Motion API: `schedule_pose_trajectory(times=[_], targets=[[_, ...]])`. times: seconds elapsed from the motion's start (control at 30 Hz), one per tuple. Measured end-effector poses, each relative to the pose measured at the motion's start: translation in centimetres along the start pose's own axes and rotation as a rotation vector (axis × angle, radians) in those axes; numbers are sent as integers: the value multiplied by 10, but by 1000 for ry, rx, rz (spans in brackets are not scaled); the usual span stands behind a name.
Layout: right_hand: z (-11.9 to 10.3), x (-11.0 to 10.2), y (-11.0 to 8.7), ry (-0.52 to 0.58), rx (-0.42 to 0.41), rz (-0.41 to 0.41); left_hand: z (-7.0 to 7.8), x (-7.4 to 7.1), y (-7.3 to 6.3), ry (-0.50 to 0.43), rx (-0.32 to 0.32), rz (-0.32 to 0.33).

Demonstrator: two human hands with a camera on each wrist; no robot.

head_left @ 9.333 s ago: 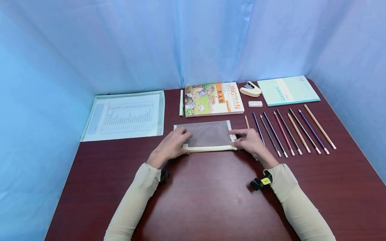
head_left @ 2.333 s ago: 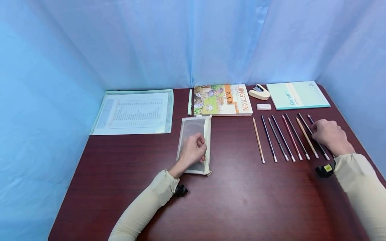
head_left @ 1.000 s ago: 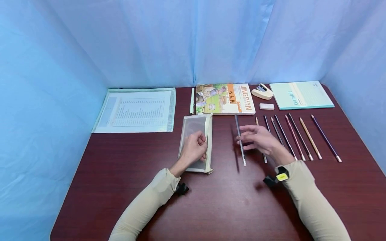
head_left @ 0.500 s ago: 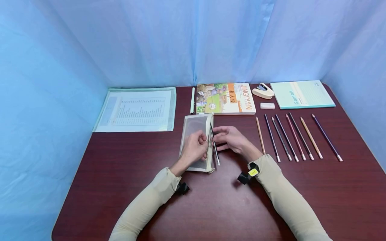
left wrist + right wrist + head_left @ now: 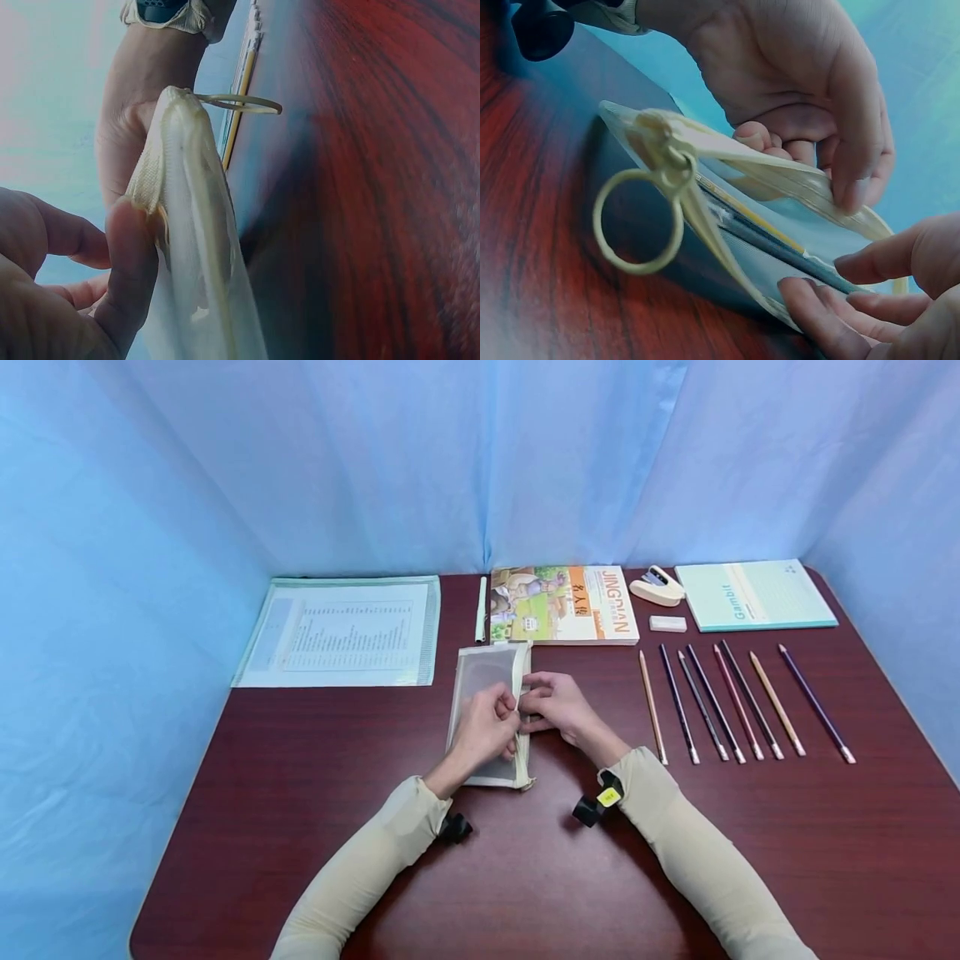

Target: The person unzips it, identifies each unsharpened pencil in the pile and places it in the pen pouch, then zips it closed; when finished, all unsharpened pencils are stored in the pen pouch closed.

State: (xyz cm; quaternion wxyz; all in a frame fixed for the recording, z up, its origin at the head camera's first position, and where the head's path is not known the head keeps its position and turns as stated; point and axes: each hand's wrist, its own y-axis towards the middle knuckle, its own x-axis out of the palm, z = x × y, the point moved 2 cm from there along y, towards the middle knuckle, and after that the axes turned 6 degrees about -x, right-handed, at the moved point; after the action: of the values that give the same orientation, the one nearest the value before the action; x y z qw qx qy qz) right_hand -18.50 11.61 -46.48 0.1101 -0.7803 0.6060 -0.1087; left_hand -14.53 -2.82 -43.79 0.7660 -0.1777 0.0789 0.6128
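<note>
A mesh zipper pouch (image 5: 472,670) lies lengthwise before me, its zipped side facing right and gaping. My left hand (image 5: 483,727) pinches one edge of that opening between thumb and fingers. At the mouth, my right hand (image 5: 562,706) has its fingertips inside. Between them, in the right wrist view, runs a dark pencil (image 5: 780,255), lying within the pouch. Alongside it in the pouch is a yellowish pencil (image 5: 759,217). A cream ring pull (image 5: 598,225) hangs from the near end of the zipper.
Several pencils (image 5: 816,703) lie in a row at right. Along the back are a document pouch (image 5: 345,677), a pen (image 5: 481,610), a book (image 5: 551,602), an eraser (image 5: 667,623), a small cream stapler (image 5: 657,587) and a notebook (image 5: 787,597). Blue curtains (image 5: 375,468) surround the table.
The pouch was turned from crosswise to lengthwise. My right hand took a dark pencil from the row's right part, carried it left and put it into the pouch. The left hand stayed at the opening.
</note>
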Motion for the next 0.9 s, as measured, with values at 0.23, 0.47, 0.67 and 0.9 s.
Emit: schedule_pose_trajectory(times=[0.23,0.47,0.67,0.9], targets=[[-4,-13,-9,-20,-36,-19,0,0,0,18,6,6],[-8,-50,-25,-153,-106,7,0,0,-1,17,21,20],[-24,-102,-49,-301,-192,85,1,-1,-2,24,13,23],[-32,-178,-74,-301,-218,159,0,0,-1,13,22,17]])
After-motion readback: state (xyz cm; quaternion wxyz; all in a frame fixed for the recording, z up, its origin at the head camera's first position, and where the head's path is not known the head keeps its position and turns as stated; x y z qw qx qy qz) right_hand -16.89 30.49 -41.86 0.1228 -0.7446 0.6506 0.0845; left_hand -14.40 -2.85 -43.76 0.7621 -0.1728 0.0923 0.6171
